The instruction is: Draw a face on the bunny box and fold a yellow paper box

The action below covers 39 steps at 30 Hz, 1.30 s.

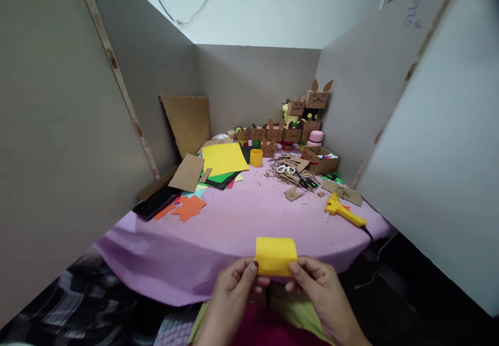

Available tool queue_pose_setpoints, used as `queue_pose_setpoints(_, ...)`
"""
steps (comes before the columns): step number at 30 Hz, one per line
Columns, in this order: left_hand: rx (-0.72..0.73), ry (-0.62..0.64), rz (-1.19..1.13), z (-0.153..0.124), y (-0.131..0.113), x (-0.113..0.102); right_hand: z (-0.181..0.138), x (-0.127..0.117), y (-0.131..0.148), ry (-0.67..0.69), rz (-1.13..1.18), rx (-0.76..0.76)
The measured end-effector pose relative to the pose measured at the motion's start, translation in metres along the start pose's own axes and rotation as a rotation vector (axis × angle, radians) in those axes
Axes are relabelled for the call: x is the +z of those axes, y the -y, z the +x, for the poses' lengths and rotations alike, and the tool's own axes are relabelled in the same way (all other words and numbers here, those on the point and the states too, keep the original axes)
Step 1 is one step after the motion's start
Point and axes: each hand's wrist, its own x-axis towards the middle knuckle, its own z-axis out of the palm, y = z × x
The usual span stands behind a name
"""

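A small yellow piece of paper (276, 255), curved over at its far edge, is held up in front of me at the table's near edge. My left hand (238, 283) pinches its lower left corner between thumb and fingers. At the lower right corner, my right hand (314, 282) grips it the same way. Farther off on the table stands a yellow paper ring (256, 158). To its left lies a large yellow sheet (224, 158) on top of other coloured sheets.
Right of the middle, cardboard scraps (292, 171) lie under scissors (286, 169). A yellow glue gun (345, 210) rests near the right edge. Cardboard animal figures (275, 133) stand at the back beside an open box (322, 161). Orange paper (189, 208) and a dark tablet-like slab (156, 202) lie left.
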Motion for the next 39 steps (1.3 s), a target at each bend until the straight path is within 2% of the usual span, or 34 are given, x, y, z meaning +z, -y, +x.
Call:
queue_pose_setpoints(21, 0.125, 0.016, 0.046, 0.000, 0.009, 0.002, -0.002, -0.001, -0.003, -0.054, 0.080, 0.036)
queue_pose_setpoints(39, 0.095, 0.024, 0.034, -0.002, 0.009, 0.005, 0.000, 0.000, -0.009, -0.115, 0.175, 0.027)
